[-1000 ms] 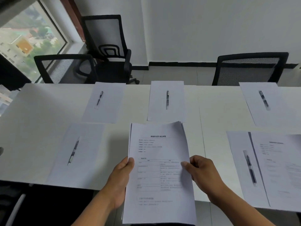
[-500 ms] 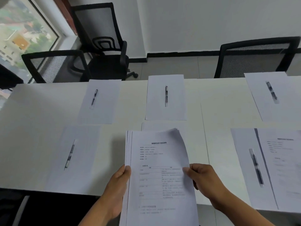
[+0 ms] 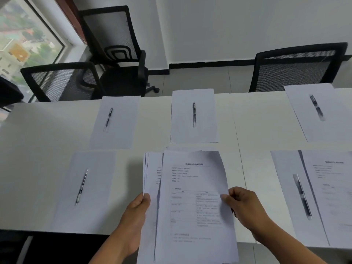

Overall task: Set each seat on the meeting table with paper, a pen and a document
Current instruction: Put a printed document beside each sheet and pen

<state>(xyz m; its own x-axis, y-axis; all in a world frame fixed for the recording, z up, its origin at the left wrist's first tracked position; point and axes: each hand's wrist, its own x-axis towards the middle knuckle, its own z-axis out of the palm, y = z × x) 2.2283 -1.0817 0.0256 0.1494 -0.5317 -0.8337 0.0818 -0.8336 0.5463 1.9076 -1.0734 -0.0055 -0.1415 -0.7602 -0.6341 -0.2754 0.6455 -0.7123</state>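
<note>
- Window-side seats: near-left sheet (image 3: pixel 85 189) is carrying only its pen (image 3: pixel 82 186); far-left sheet (image 3: pixel 116 121) is also lying with just a pen (image 3: pixel 108 119), no document on either yet.
- Left hand (image 3: pixel 136 221) is gripping the left edge of the document stack (image 3: pixel 152 187), thumb on top, fingers curled round underneath.
- Top document (image 3: pixel 194 202) is sliding rightward off the stack, held above the near table (image 3: pixel 38 140) edge at the middle seat.
- Far-middle sheet (image 3: pixel 193 116) is lying with its pen (image 3: pixel 194 114), document missing.
- Right hand (image 3: pixel 245 206) is pinching the top document's right edge, thumb and fingers clamped on it.
- Near-right seat looks done: sheet (image 3: pixel 285 187), pen (image 3: pixel 302 197) and document (image 3: pixel 331 187) all lying there.
- Far-right sheet (image 3: pixel 312 111) is holding a pen (image 3: pixel 317 107) only.
- Progress guess: paper and pens are out at the five seats I can check, one document is placed; near-middle seat is hidden behind the stack, can't tell.
</note>
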